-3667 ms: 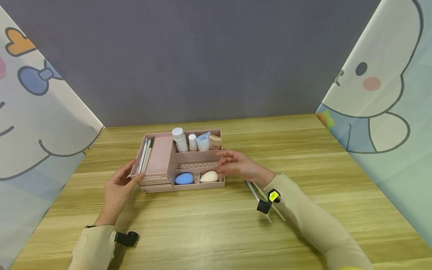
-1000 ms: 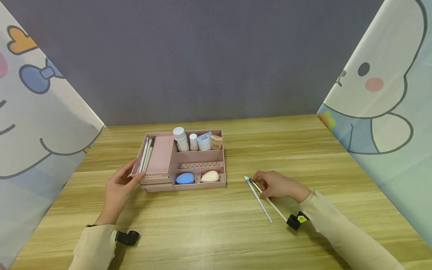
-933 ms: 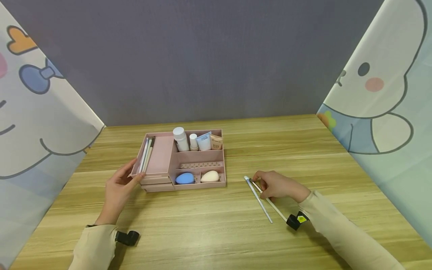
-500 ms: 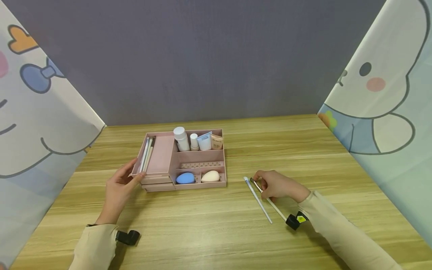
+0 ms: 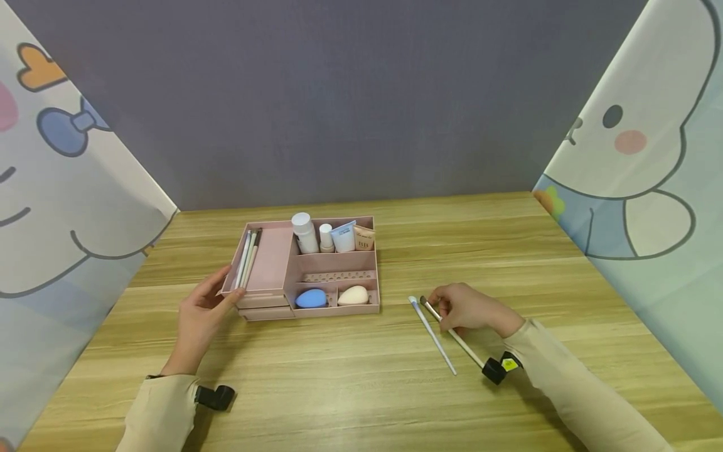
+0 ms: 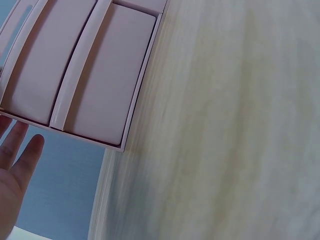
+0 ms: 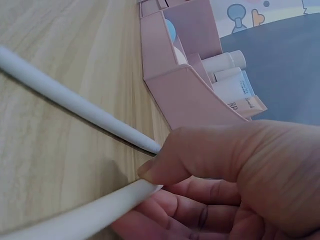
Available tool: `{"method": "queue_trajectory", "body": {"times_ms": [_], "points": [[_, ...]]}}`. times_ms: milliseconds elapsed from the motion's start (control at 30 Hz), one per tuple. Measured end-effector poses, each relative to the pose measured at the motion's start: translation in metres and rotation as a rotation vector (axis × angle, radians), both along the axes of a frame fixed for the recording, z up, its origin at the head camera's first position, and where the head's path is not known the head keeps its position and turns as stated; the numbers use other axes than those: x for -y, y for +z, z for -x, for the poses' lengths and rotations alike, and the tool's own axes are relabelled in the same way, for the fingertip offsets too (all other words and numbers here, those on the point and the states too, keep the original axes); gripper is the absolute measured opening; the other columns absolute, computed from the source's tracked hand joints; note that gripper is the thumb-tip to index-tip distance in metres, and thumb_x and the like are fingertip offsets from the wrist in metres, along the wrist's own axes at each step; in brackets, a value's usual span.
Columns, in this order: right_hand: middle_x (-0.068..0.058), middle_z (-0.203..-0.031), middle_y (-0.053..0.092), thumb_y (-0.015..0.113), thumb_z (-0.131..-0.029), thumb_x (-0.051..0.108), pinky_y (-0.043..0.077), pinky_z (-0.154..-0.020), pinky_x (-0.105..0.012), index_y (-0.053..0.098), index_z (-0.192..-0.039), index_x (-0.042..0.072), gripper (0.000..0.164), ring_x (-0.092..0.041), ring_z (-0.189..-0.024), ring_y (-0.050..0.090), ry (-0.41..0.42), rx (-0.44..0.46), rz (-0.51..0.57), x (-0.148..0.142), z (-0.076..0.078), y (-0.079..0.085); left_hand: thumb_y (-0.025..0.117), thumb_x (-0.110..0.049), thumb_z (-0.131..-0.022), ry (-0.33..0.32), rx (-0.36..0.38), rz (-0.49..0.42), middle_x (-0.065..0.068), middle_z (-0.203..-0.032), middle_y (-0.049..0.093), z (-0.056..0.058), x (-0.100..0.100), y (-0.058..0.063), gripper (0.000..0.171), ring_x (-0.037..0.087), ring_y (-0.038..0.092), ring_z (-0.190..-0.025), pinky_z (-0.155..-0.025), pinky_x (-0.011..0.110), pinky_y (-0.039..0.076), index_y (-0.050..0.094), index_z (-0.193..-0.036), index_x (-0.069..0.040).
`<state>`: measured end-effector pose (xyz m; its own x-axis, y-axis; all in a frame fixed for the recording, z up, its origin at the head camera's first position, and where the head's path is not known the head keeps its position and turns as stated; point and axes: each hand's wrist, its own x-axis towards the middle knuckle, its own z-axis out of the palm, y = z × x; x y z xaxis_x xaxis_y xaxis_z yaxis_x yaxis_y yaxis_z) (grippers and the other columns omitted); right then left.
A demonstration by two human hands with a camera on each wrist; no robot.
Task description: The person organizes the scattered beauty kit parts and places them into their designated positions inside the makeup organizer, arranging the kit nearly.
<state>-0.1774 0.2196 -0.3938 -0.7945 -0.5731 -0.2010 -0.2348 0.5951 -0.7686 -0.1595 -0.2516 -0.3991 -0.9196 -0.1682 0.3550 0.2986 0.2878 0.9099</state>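
Observation:
A makeup brush with a pale handle [image 5: 466, 347] and dark bristles is pinched between the thumb and fingers of my right hand [image 5: 470, 307], low over the table. Beside it on the table lies a second, white-blue brush [image 5: 433, 336], not touched by the hand in the head view. My left hand [image 5: 200, 314] grips the front left corner of a pink makeup organizer [image 5: 274, 257]. Its thumb is at the front and its fingers lie along the side. In the organizer's left tray several brushes [image 5: 246, 258] lie side by side. The right wrist view shows the pinched handle [image 7: 85, 212] up close.
The organizer also holds a white bottle [image 5: 305, 233], a small white-capped bottle [image 5: 326, 238], a blue tube [image 5: 343, 237], a beige tube [image 5: 364, 238], a blue sponge [image 5: 311, 299] and a cream sponge [image 5: 353, 295]. A grey panel [image 5: 350, 100] stands behind the table.
My right hand has gone from the organizer's right side to the brushes on the table and pinches one. Just now that brush has shifted slightly right. The left hand has stayed in place.

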Motion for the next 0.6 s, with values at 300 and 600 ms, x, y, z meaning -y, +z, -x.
{"method": "queue_trajectory", "body": {"times_ms": [300,600], "points": [[-0.004,-0.075,0.055,0.063,-0.076,-0.011,0.056,-0.047,-0.033,0.061,-0.114,-0.014,0.038,-0.014,-0.056,0.056,-0.049,0.003,0.041,0.003,0.009,0.009,0.071,0.007,-0.088,0.004,0.011,0.016,0.006,-0.134,0.061,-0.001,0.001,0.0,0.048,-0.004,0.056,-0.114,-0.091,0.01,0.047,0.061,-0.134,0.001],[-0.005,-0.079,0.057,0.065,-0.084,-0.008,0.059,-0.053,-0.035,0.059,-0.122,-0.016,0.04,-0.016,-0.061,0.058,-0.089,0.004,0.061,0.012,0.016,0.017,0.071,0.006,-0.089,-0.004,0.018,0.013,0.007,-0.134,0.06,-0.001,0.001,0.001,0.048,-0.004,0.056,-0.114,-0.09,0.01,0.048,0.06,-0.135,0.0]]}}
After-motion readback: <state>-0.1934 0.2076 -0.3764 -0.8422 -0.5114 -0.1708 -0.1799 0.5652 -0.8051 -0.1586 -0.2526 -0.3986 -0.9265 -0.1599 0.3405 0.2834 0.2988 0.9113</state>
